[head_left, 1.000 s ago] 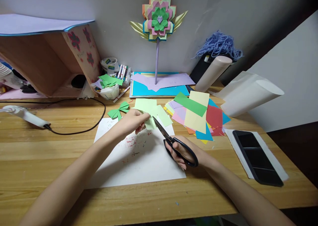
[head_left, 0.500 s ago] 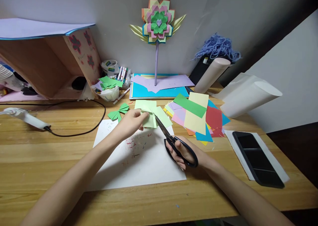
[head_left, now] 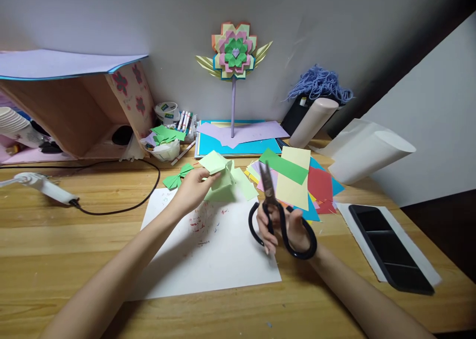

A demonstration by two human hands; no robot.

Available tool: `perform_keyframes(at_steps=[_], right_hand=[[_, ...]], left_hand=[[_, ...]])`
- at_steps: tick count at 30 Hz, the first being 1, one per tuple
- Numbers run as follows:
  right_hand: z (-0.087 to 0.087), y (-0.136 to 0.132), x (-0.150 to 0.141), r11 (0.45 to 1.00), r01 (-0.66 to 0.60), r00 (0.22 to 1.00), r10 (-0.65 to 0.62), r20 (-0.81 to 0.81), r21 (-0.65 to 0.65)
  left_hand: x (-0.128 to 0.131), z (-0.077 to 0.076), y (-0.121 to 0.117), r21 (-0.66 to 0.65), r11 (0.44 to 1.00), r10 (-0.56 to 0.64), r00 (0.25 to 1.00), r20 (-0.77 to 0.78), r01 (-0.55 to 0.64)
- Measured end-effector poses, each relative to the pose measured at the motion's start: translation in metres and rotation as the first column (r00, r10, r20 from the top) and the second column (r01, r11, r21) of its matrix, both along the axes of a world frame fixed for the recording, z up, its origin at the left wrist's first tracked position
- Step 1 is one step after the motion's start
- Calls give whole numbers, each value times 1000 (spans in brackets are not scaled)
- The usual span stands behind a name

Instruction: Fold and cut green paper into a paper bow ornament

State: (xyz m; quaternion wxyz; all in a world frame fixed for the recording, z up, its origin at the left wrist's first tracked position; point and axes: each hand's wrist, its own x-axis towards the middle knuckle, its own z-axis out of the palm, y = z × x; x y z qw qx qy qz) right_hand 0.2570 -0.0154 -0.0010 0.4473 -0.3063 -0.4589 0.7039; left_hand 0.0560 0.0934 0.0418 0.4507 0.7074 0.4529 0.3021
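Observation:
Between the fingers of my left hand is a piece of pale green paper, folded and raised off the table. Another pale green sheet lies just to its right. My right hand is closed around the black handles of a pair of scissors; the blades point away from me, slightly parted and apart from the paper. A dark green folded paper piece rests left of my left hand. Below both hands spreads a white sheet with red and blue marks.
Coloured papers are piled on the right, near a phone. A paper flower stands at the back beside markers and a bowl of green scraps. On the left are an open box and a cable.
The scissors have moved right, away from the paper, and turned upward in my right hand. My left hand has lifted and tilted the pale green paper. The camera view has tipped upward slightly.

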Motion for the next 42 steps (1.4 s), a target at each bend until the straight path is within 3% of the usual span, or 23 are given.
perform_keyframes(at_steps=[2, 5, 7, 8, 10, 13, 15, 18, 20, 22, 24, 26, 27, 29, 31, 33, 35, 38, 42], right_hand=[[4, 7, 3, 964, 258, 965, -260, 21, 69], [7, 18, 13, 769, 596, 759, -633, 153, 230], [6, 24, 20, 662, 700, 627, -749, 213, 266], [6, 26, 23, 653, 713, 610, -757, 234, 254], [6, 28, 26, 733, 656, 690, -679, 251, 178], [5, 25, 21, 913, 407, 891, -395, 222, -7], [3, 21, 15, 957, 268, 952, -244, 186, -115], [-2, 17, 9, 968, 173, 978, -148, 144, -182], [-2, 16, 7, 970, 165, 980, -141, 141, -180], [-1, 16, 6, 962, 206, 973, -181, 146, -181], [2, 17, 6, 939, 278, 957, -253, 141, -203], [3, 19, 6, 909, 353, 934, -331, 131, -222], [3, 19, 7, 891, 395, 919, -378, 117, -224], [3, 21, 7, 850, 474, 879, -470, 77, -230], [3, 22, 7, 811, 533, 839, -543, 31, -241], [5, 21, 6, 772, 578, 801, -599, 3, -263], [7, 20, 5, 737, 610, 768, -641, -13, -290], [5, 18, 0, 731, 604, 769, -640, -11, -316], [-2, 14, -8, 825, 533, 840, -543, 1, -188]], left_hand=[[0, 2, -1, -52, 993, -102, 993, 66, 105], [-2, 10, -5, -145, 941, -287, 947, 144, 307], [-3, 17, -8, -201, 887, -397, 909, 123, 415], [-3, 20, -10, -236, 850, -458, 882, 111, 472], [-3, 26, -13, -269, 768, -585, 807, 77, 582], [-2, 29, -17, -261, 661, -722, 691, 33, 703], [-1, 28, -17, -272, 617, -763, 646, 23, 738], [0, 25, -17, -320, 594, -778, 629, 6, 738], [0, 22, -15, -355, 622, -747, 665, 1, 699], [0, 18, -12, -387, 690, -655, 755, 27, 612], [0, 13, -9, -422, 758, -503, 858, 107, 497], [1, 7, -5, -488, 779, -308, 919, 248, 393], [2, 5, -3, -537, 765, -203, 924, 324, 356], [4, -1, 1, -656, 676, -16, 897, 442, 336], [7, -6, 1, -745, 582, 130, 868, 480, 325], [12, -12, -3, -797, 540, 241, 858, 454, 271], [19, -16, -12, -816, 506, 229, 868, 440, 280], [30, -18, -31, -807, 512, 141, 898, 417, 294], [35, -17, -48, -722, 633, 89, 900, 426, 279]])
